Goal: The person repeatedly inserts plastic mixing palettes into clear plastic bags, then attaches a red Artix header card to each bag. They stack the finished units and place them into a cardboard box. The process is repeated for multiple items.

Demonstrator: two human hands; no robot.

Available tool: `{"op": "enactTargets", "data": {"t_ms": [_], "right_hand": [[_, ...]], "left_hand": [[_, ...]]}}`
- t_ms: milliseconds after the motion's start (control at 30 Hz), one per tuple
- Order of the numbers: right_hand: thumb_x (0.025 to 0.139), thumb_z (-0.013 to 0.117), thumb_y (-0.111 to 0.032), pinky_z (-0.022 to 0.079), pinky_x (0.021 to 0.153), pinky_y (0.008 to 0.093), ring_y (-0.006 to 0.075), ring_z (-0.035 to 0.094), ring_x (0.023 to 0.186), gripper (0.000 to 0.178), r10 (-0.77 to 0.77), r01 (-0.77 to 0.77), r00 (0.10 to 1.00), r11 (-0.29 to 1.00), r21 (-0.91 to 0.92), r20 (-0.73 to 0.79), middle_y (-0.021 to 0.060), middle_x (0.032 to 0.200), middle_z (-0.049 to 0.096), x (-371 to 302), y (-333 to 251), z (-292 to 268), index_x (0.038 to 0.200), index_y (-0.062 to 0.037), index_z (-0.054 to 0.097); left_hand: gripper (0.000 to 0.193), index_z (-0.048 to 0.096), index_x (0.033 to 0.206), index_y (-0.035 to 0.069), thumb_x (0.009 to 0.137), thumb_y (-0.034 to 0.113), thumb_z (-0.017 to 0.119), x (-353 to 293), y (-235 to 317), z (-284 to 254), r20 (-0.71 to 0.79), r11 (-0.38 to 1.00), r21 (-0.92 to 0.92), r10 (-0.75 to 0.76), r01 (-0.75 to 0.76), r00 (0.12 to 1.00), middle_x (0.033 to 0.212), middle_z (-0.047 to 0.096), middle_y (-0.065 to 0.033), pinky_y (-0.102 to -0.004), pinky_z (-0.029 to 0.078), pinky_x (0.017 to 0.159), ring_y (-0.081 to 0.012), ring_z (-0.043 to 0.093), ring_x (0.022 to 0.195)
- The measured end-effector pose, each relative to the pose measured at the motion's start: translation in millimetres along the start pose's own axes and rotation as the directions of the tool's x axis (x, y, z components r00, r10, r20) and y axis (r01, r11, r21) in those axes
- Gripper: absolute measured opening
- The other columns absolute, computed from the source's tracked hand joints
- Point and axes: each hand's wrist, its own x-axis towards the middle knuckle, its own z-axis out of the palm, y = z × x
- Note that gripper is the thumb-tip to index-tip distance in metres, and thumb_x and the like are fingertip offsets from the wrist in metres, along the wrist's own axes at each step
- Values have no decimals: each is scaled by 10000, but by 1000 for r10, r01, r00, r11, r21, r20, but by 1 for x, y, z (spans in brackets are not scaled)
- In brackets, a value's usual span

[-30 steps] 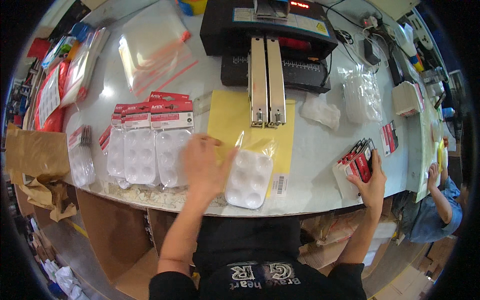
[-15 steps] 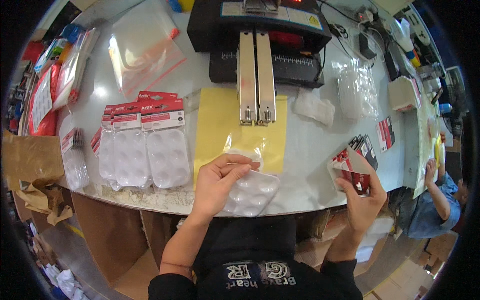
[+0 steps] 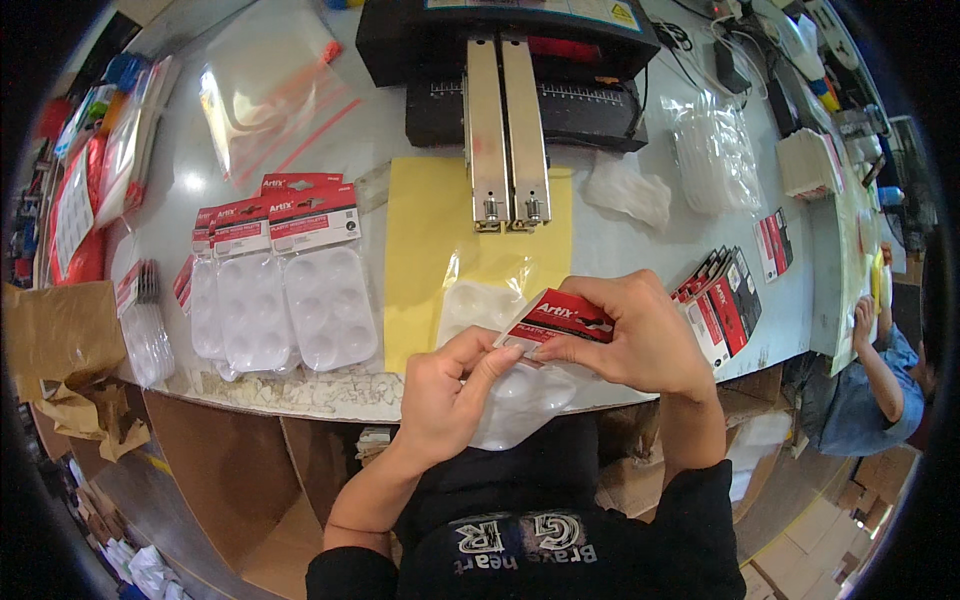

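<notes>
My right hand (image 3: 645, 335) pinches a folded red, black and white header card (image 3: 560, 318) between thumb and fingers. My left hand (image 3: 445, 400) has thumb and forefinger closed at the card's lower left edge. There it grips the top of a clear bag around a white plastic paint palette (image 3: 515, 410), which hangs over the table's front edge. The bag's top lies hidden under the card and fingers. Just behind, another white palette (image 3: 475, 303) in clear film rests on a yellow sheet (image 3: 415, 230).
A black machine with metal arms (image 3: 508, 130) stands over the yellow sheet. Carded palettes (image 3: 325, 310) lie at left, beside clear bags (image 3: 265, 90). Header cards (image 3: 725, 315) and bagged white palettes (image 3: 715, 160) are at right. Another person's arm (image 3: 885, 375) shows far right.
My right hand has come left from the card stack, bringing one header card to the bag in my left hand. The bagged palette has shifted slightly right and toward me.
</notes>
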Motion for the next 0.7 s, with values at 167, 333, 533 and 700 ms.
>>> {"op": "enactTargets", "data": {"t_ms": [167,333,533,700], "right_hand": [[698,826,-266,445,543,269,106,543,563,374,57,-51,976,998,32,-209,84,679,643,-6,17,5,907,1,669],[810,744,-200,459,535,221,92,587,582,255,418,-386,907,768,512,56,64,686,653,-17,32,19,791,48,688],[864,688,-191,496,570,228,96,619,606,274,445,-369,895,758,538,-12,81,681,663,-22,41,33,847,83,695],[878,651,-106,489,587,225,107,615,636,200,365,-257,930,722,642,-38,101,772,672,-28,47,42,903,92,668]], "left_hand": [[195,660,934,-29,937,154,593,2,-5,-2,-167,994,29,105,-101,980,730,640,-24,-204,418,619,-42,504,674],[219,663,961,-56,946,146,578,9,-16,-4,-330,979,-177,36,-99,943,837,654,-15,-189,417,711,-59,533,761],[257,662,939,-52,953,189,575,14,-28,-4,-355,987,-148,4,-60,935,806,654,-15,-204,422,692,-60,519,750],[255,660,938,-62,954,177,572,17,-33,-4,-366,980,-191,-13,-62,930,803,651,-11,-212,425,689,-65,518,749]]}}
